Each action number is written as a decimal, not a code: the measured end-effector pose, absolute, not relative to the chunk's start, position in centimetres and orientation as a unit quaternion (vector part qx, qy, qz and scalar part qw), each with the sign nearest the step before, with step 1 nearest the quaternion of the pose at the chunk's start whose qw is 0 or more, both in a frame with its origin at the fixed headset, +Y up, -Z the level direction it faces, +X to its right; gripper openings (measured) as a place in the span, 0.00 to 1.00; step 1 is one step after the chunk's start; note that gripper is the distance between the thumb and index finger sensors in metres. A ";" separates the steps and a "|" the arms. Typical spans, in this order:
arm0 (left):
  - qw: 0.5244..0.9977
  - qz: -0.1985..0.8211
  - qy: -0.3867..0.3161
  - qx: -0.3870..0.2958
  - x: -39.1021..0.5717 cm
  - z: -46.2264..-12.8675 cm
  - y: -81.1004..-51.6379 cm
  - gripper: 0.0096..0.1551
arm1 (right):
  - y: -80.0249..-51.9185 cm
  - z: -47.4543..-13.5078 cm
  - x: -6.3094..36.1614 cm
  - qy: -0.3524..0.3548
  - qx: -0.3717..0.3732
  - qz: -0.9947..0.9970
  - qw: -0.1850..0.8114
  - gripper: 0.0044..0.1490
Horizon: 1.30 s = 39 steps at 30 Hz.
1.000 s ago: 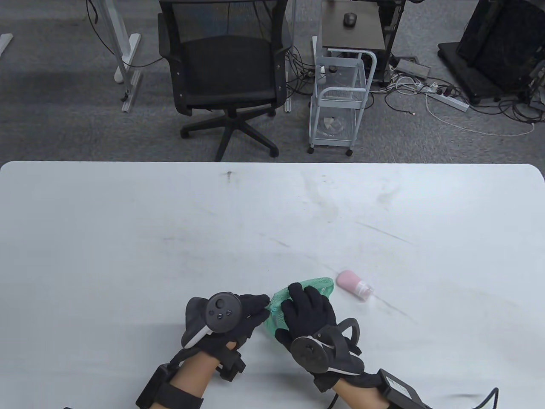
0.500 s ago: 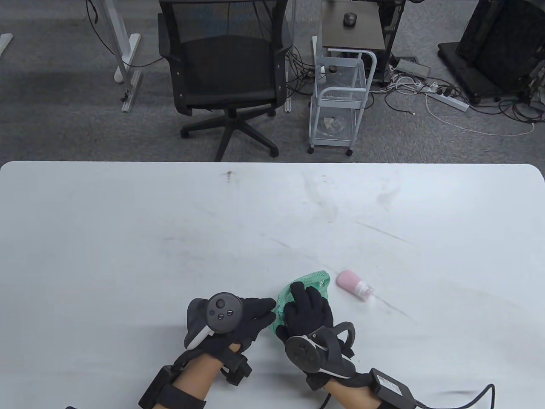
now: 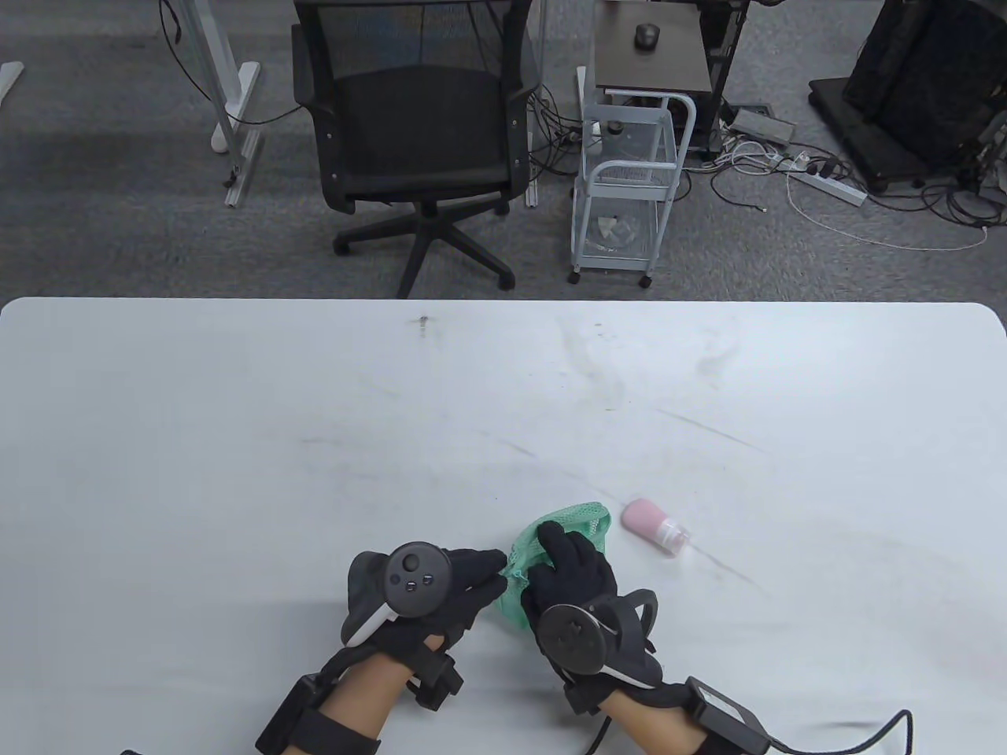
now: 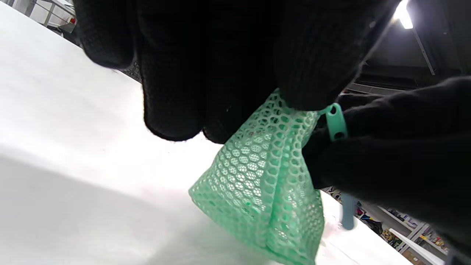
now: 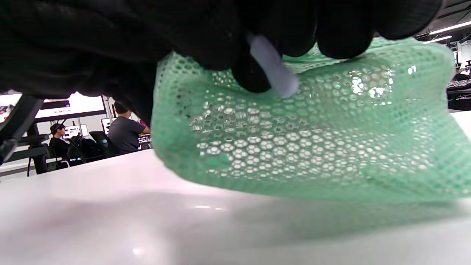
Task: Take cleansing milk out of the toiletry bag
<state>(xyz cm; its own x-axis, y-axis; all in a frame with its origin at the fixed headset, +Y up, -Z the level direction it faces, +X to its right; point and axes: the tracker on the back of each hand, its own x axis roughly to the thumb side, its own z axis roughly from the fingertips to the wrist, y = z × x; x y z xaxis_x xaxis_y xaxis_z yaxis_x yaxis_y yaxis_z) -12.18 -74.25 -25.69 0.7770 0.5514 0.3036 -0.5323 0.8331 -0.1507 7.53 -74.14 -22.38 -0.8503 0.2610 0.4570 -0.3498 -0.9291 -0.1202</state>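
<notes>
A green mesh toiletry bag (image 3: 592, 522) lies near the table's front edge, bunched between both hands. My left hand (image 3: 494, 568) pinches its left end; in the left wrist view the fingers (image 4: 173, 110) grip the mesh (image 4: 265, 184) beside a green zipper pull (image 4: 335, 121). My right hand (image 3: 555, 544) lies over the bag and grips its top. In the right wrist view its fingers (image 5: 250, 55) hold the mesh (image 5: 312, 140) and a pale tab (image 5: 274, 71). A pink bottle with a clear cap (image 3: 654, 527) lies on the table, just right of the bag.
The white table (image 3: 315, 440) stretches wide to the far side and both ends. An office chair (image 3: 421, 134) and a white trolley (image 3: 629, 181) stand on the floor beyond the far edge.
My right hand has drawn back toward me and a little left, bunching the bag shorter. My left hand has shifted slightly right. The pink bottle has not moved.
</notes>
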 end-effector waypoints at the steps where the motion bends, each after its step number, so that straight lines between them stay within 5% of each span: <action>1: 0.942 0.288 -0.168 -0.027 -12.2 -25.7 -74.2 0.22 | -74.0 -22.4 7.6 -0.101 0.222 0.956 0.161 0.23; 39: 0.980 0.155 -0.120 0.030 -13.0 -25.9 -73.3 0.21 | -73.0 -22.7 9.0 -0.122 0.238 0.947 0.178 0.22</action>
